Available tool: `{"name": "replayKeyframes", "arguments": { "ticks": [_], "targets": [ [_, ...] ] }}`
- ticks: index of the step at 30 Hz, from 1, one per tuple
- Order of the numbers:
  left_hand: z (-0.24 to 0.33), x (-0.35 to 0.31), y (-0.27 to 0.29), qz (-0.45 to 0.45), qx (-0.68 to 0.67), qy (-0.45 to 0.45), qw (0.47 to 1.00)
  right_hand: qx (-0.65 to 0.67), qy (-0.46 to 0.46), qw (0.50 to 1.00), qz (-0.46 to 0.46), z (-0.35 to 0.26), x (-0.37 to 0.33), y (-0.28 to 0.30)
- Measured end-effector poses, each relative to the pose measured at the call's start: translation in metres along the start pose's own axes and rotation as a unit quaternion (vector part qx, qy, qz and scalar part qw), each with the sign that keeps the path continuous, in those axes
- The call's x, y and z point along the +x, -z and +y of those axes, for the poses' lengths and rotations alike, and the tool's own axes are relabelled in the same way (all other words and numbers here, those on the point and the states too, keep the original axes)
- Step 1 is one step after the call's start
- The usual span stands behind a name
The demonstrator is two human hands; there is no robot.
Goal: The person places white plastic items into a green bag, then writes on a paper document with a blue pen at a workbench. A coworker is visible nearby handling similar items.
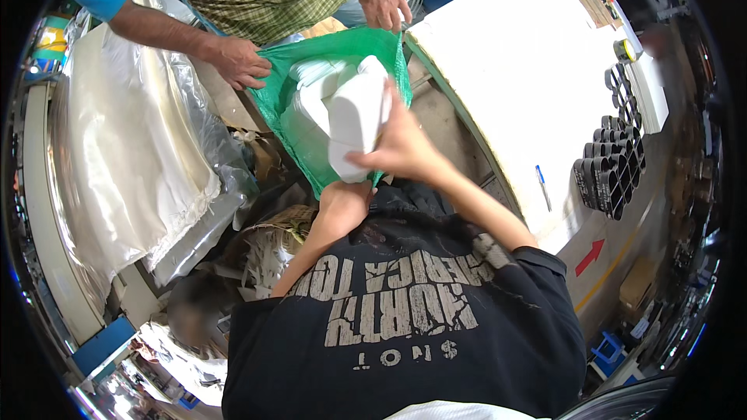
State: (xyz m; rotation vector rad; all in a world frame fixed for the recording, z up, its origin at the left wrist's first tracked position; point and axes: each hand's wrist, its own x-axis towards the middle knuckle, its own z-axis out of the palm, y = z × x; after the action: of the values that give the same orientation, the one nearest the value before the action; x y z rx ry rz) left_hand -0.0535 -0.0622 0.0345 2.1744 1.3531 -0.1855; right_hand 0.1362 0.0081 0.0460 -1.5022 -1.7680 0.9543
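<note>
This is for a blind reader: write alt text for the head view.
A person's right hand grips white sole-shaped pieces in the mouth of a green sack, the left hand at its near edge. Opposite, a co-worker's hands hold the sack open beside a white-topped table with a pen.

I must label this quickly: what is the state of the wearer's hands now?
Left hand: closed, holding green bag near its rim.
Right hand: holding white bundle.
</note>
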Motion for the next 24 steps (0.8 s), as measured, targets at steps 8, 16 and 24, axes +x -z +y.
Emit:
{"name": "replayKeyframes", "arguments": {
  "ticks": [8, 16, 24],
  "targets": [
    [-0.012, -0.019, -0.015, -0.010, 0.003, 0.030, 0.999, -0.178, 0.002, 0.928, -0.328, -0.008, 0.003, -0.054],
    [-0.011, -0.015, -0.022, -0.022, 0.004, 0.031, 0.999, -0.155, 0.213, 0.882, -0.390, 0.019, 0.021, -0.093],
    [-0.013, -0.031, -0.004, -0.039, -0.036, 0.048, 0.997, 0.094, 0.093, 0.964, -0.229, 0.018, 0.049, -0.036]
  ]
}}
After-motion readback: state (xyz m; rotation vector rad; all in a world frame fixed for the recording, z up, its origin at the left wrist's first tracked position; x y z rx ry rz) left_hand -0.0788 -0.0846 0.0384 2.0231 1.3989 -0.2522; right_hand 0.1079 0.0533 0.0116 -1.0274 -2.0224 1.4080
